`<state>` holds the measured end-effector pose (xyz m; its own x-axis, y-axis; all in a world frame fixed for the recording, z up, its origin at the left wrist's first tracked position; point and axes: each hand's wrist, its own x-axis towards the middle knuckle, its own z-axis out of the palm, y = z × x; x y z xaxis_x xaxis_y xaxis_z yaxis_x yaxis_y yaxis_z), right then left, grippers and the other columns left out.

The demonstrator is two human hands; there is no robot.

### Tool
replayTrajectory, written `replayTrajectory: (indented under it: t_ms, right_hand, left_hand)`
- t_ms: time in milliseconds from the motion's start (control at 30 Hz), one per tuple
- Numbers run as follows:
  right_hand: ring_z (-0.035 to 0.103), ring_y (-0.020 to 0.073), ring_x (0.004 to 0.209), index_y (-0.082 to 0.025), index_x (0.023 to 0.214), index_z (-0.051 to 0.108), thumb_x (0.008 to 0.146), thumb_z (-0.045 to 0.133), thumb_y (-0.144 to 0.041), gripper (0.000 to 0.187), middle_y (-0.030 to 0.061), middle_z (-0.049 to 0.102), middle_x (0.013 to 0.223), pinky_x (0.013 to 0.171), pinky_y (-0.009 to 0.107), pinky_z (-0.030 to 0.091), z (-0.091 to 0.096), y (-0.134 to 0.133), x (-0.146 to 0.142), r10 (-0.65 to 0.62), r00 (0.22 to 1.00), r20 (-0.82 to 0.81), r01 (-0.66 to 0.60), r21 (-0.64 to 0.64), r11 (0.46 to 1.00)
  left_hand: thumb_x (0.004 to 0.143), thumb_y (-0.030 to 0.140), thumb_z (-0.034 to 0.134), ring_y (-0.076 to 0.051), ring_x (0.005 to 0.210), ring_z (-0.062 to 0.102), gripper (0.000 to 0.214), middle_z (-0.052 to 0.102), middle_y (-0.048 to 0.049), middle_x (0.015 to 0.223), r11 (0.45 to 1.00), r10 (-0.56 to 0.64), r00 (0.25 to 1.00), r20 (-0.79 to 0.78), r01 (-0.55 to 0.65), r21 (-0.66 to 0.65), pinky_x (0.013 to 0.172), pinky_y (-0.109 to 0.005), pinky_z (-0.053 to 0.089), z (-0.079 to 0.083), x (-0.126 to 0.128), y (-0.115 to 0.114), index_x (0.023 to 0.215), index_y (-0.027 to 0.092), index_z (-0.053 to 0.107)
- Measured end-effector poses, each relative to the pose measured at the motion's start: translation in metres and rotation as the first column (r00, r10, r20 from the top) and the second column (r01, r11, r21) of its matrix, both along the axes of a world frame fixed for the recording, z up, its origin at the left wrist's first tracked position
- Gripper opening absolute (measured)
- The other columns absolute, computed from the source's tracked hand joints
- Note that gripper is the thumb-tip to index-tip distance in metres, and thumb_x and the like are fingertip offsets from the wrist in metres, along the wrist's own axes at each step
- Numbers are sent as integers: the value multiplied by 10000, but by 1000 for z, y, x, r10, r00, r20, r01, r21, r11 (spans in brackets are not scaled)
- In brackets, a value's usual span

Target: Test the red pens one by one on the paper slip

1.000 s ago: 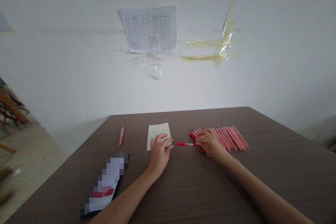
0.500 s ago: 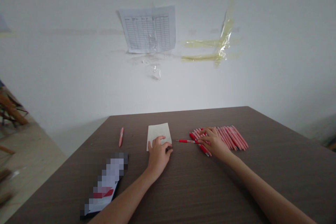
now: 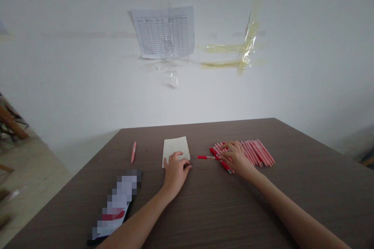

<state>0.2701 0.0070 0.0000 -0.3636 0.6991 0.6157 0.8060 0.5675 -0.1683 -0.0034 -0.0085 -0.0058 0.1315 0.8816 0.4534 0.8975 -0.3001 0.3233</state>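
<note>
Red pen (image 3: 202, 157) moved off L hand (image 3: 175, 174), pinched in R hand (image 3: 239, 164); L's grip unclear.

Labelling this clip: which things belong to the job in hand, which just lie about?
Likely in use:
slim red pen, in right hand
row of pink and red pens, partly beneath it
cream rectangular paper, at left hand

Likely lying about:
lone pink pen, apart
long pixelated item, lower left
white printed sheet, on wall

On the table (image 3: 204, 218) I see a paper (image 3: 172, 146); left of it lies one pen (image 3: 133, 153), with a blurry thing (image 3: 117, 205) in front; right of it, a row of pens (image 3: 256, 152); behind stands the wall (image 3: 187, 103).
</note>
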Motion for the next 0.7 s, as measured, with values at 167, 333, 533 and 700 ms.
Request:
replayTrajectory:
  t_ms: [167, 333, 533, 700]
  right_hand:
    - [492, 279, 1050, -303, 871, 747, 891, 586, -343, 167, 66, 650, 1027, 908, 481, 413, 2, -2, -1, -2, 1000, 4, 2, -6, 1000]
    - [487, 279, 1048, -303, 878, 749, 890, 586, -334, 166, 67, 650, 1030, 906, 478, 410, 2, -1, -1, -5, 1000, 0, 5, -8, 1000]
    - [486, 280, 1064, -286, 891, 750, 888, 589, -322, 165, 76, 648, 1037, 908, 463, 419, 0, 1, 0, -6, 1000, -6, 6, -5, 1000]
    - [484, 279, 1062, -287, 896, 751, 884, 598, -319, 156, 71, 646, 1034, 919, 465, 416, 2, -1, -1, -5, 1000, -5, 5, 3, 1000]
  left_hand:
    - [778, 235, 689, -314, 1165, 506, 53, 570, -72, 1197, 1000, -1, 1000, 1, 1, -10, 1038, -664, 243, 1, 1, 0, 759, 260, 731]
    - [780, 203, 679, -304, 1142, 518, 76, 583, -71, 1187, 1000, -10, 1000, 2, 10, 22, 1041, -642, 259, 0, 1, 2, 743, 245, 730]
    - [803, 176, 644, -251, 1077, 533, 83, 594, -65, 1137, 978, -94, 991, 100, 73, 194, 999, -521, 384, -3, 0, 6, 771, 218, 708]
    - [796, 170, 658, -256, 1082, 516, 63, 596, -74, 1101, 958, -116, 982, 151, 70, 279, 963, -471, 428, -5, -2, 9, 770, 205, 704]
